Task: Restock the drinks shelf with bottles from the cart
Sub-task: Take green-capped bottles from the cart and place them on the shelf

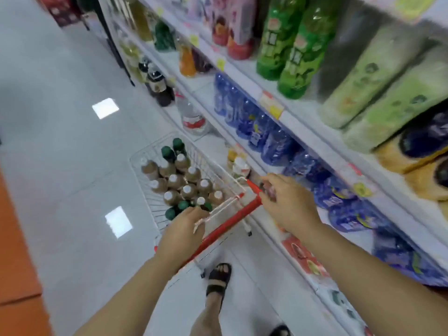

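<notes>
Bottles [186, 190] stand upright and tightly packed in the cart [135, 157], directly ahead of the left hand's fingers [194, 212]; most are brown with white caps, and a few with dark green caps sit nearest those fingertips. The left hand [181, 230] reaches over the red handle [228, 226] with its fingers dipped down among the nearest green caps. The tips are hidden, so it cannot be told whether they have closed on a neck. The right hand [288, 201] sits at the far end of the handle with its fingers curled. Blur prevents telling whether they grip the handle end or something small, or hold nothing. Beyond the right hand's knuckles runs the shelf [303, 122], with rows of blue bottles [266, 132] on the tier level with that hand.

Assessment: the bottles appear to be full plastic, so moderately heavy for their size, stiff in the body and smooth-sided. They are unlikely to break but apt to slip if pinched at the cap alone. The close packing leaves only caps and necks accessible. The recommended hold is around the neck to lift a bottle clear, then around the body for placing. Neighbouring bottles may tip as one is drawn out.
</notes>
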Action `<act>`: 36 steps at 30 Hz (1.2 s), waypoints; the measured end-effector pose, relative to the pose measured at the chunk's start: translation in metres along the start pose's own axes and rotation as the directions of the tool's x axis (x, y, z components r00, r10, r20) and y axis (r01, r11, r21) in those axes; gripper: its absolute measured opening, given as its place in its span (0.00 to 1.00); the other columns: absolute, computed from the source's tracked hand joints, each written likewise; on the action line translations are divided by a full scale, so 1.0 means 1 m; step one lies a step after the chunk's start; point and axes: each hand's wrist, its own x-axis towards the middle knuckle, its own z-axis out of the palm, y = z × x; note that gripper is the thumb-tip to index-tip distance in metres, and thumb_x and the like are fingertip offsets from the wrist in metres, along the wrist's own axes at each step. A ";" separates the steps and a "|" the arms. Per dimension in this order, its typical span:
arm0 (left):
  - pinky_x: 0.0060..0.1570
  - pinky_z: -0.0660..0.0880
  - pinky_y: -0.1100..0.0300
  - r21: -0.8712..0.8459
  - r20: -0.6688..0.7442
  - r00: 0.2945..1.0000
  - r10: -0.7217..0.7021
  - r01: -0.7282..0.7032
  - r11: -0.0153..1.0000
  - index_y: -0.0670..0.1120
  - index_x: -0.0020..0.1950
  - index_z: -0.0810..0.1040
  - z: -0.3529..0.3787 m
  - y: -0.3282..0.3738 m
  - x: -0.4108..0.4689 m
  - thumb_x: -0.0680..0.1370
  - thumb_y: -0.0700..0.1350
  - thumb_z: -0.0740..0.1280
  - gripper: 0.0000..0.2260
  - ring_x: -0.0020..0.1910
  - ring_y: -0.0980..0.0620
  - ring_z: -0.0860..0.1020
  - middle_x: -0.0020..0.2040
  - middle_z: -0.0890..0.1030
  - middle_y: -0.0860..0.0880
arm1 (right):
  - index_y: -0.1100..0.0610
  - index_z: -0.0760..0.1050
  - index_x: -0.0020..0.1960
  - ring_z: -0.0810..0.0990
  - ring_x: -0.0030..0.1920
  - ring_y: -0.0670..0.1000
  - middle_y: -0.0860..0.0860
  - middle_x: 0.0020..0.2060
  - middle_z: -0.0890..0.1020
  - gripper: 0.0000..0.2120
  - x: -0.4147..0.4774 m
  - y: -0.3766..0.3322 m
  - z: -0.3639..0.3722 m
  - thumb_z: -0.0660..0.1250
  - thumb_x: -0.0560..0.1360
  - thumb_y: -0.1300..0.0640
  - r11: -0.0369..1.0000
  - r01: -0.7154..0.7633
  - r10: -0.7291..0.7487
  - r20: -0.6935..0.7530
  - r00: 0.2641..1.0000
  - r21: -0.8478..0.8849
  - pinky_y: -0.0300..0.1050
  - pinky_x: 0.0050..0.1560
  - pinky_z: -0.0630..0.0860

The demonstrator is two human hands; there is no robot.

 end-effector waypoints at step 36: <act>0.48 0.69 0.78 -0.539 0.156 0.978 -0.135 0.199 0.819 0.57 0.64 0.72 0.033 -0.094 0.101 0.70 0.47 0.74 0.24 0.50 0.71 0.75 0.51 0.78 0.64 | 0.48 0.76 0.56 0.81 0.51 0.41 0.45 0.49 0.83 0.17 0.103 -0.024 0.186 0.73 0.68 0.50 0.659 -0.440 0.066 0.536 0.841 0.610 0.41 0.55 0.76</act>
